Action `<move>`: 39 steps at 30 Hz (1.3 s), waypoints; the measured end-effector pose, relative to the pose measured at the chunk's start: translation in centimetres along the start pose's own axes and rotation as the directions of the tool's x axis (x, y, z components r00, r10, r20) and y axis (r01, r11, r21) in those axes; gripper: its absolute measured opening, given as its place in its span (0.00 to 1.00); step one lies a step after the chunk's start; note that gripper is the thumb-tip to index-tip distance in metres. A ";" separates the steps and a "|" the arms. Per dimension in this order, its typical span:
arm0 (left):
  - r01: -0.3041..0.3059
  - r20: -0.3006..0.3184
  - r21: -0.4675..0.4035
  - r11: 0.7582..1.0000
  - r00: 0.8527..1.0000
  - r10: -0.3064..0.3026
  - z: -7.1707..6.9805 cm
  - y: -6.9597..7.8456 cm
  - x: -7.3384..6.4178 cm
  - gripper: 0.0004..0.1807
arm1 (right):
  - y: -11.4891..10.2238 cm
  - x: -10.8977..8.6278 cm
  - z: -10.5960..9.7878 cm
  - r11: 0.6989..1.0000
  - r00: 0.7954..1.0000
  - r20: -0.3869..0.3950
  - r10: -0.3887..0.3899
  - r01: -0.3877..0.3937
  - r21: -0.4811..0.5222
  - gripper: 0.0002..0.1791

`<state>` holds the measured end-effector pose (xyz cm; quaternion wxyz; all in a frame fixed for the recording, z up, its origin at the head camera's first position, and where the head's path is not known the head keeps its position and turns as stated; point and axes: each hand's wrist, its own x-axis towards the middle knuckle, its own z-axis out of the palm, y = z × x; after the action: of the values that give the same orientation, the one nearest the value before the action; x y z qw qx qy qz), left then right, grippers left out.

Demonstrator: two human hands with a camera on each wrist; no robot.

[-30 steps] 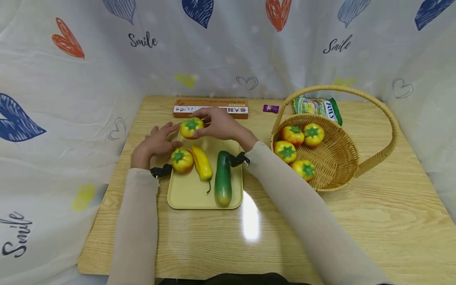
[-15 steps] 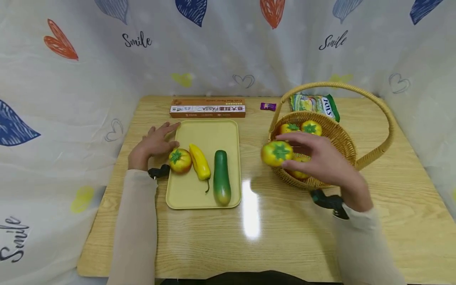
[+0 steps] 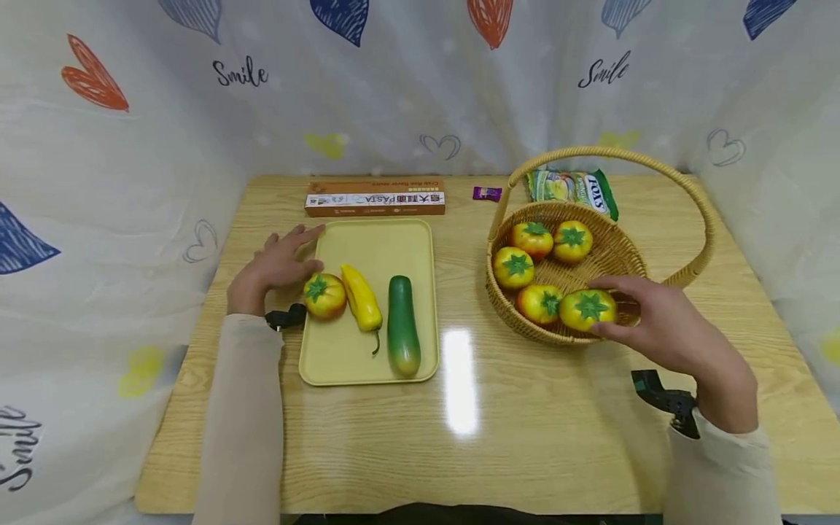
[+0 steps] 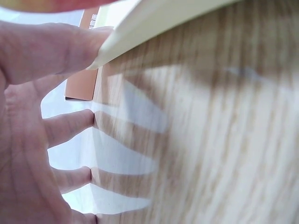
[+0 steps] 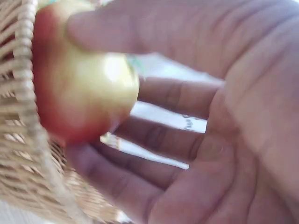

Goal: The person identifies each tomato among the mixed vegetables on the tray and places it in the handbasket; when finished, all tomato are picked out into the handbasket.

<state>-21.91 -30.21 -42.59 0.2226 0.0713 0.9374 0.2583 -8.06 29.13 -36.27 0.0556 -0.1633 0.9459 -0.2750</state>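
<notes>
My right hand (image 3: 676, 328) holds a yellow-red toy tomato (image 3: 587, 310) between thumb and fingers at the near side of the wicker basket (image 3: 617, 248). In the right wrist view, that tomato (image 5: 84, 79) shows beside the woven rim. Several similar tomatoes (image 3: 514, 267) lie in the basket's left part. At the left edge of the yellow tray (image 3: 377, 240), my left hand (image 3: 272, 266) has its fingers spread, with fingertips on the table and the thumb touching the rim. On the tray lie another tomato (image 3: 324, 296), a yellow pepper (image 3: 362, 299) and a green cucumber-like vegetable (image 3: 402, 324).
Behind the tray lies a long pasta box (image 3: 375, 198). A small purple packet (image 3: 487, 193) is to its right. The green FOX'S bag (image 3: 577, 191) lies behind the basket, whose tall handle (image 3: 604, 152) arches above it. Patterned cloth (image 3: 367, 109) hangs behind the table.
My right hand has carried the tomato from the far left of the tray rightwards to the basket. My left hand stays at the tray's left edge. The head view has shifted slightly.
</notes>
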 end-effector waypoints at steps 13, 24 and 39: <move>-0.012 -0.005 0.003 1.000 1.000 0.012 0.2 0.2 -0.2 0.44 | -0.4 1.1 1.3 0.995 0.993 0.117 0.034 -0.045 0.085 0.34; -0.016 -0.011 0.002 1.000 1.000 0.016 0.0 0.3 -0.3 0.43 | 0.0 1.7 1.4 0.992 1.000 0.009 0.009 -0.010 0.130 0.29; -0.023 -0.010 -0.005 1.000 1.000 0.023 0.1 0.1 -0.1 0.43 | -7.0 7.7 5.9 0.915 0.966 -0.071 -0.248 0.258 0.309 0.28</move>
<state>-21.76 -30.17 -42.55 0.2149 0.0803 0.9370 0.2634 -12.19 18.01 -37.59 0.0304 -0.2690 0.8613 -0.4300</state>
